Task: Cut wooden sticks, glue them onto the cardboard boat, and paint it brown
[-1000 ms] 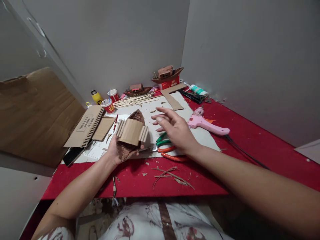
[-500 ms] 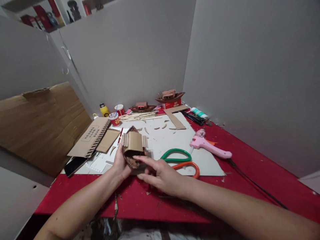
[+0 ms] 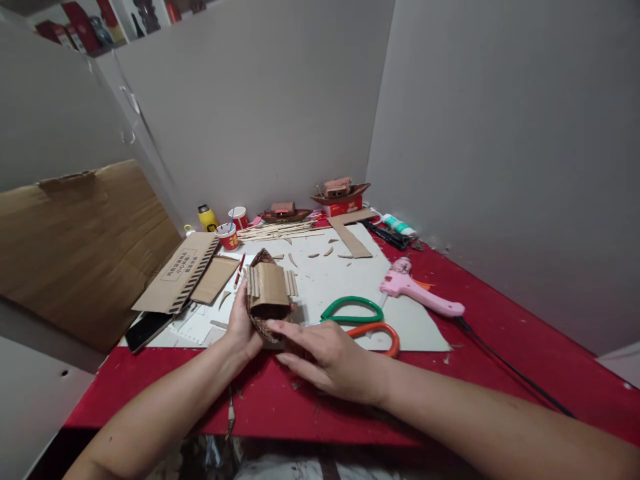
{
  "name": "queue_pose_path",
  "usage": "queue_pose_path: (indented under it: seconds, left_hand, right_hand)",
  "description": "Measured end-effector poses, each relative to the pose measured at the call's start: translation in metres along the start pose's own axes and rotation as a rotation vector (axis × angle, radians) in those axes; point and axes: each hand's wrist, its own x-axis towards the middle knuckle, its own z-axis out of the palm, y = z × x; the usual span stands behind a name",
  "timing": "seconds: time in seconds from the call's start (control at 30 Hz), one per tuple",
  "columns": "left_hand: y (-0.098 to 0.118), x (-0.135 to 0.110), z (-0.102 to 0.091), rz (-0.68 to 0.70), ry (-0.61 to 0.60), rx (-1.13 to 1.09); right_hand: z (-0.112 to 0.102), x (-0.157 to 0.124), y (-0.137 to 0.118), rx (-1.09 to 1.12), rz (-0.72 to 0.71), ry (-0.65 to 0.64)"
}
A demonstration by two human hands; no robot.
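A small cardboard model boat (image 3: 270, 287) with a curved tan roof and corrugated strips along both sides is held above the table. My left hand (image 3: 243, 328) grips it from the left and below, with most of its fingers hidden behind the hull. At the boat's near end, the stretched index finger of my right hand (image 3: 325, 357) touches the brown deck. The thumb of that hand stays apart, below the hull. Just right of this hand lie scissors (image 3: 353, 308) with one green and one orange handle loop.
A pink hot glue gun (image 3: 423, 293) lies to the right, its cord trailing forward. Two finished model boats (image 3: 340, 192) stand at the back, near thin wooden sticks (image 3: 280, 231) and paper cups (image 3: 227, 237). Cardboard sheets (image 3: 175, 273) and a phone (image 3: 147, 331) lie left.
The boat's near end has tilted slightly, showing more of the roof opening. My right index finger has shifted a little toward the near tip. The view has moved slightly.
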Motion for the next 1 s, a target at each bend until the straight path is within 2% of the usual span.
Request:
queue_pose_path:
  seconds: [0.13,0.3,0.57,0.77,0.9,1.0]
  left_hand:
    - [-0.005,-0.001,0.0,-0.014,-0.002,0.024]
    - [-0.009,-0.005,0.002,-0.014,-0.013,0.044]
    - [-0.007,-0.002,0.002,0.042,-0.07,-0.002]
    - [0.011,0.006,-0.004,0.076,-0.123,-0.04]
    - [0.025,0.011,-0.012,0.082,-0.127,-0.03]
    - [0.033,0.017,-0.017,0.094,-0.095,-0.011]
  right_hand:
    - [0.006,-0.002,0.007,0.026,0.114,-0.039]
    - [0.009,0.0,0.01,0.183,0.137,-0.059]
    - [0.006,0.001,0.006,0.223,0.167,0.061]
    - [-0.01,0.008,0.002,0.204,0.296,0.168]
    - [-0.025,0.012,0.012,0.14,0.369,0.202]
    - [-0.037,0.013,0.024,0.08,0.413,0.181]
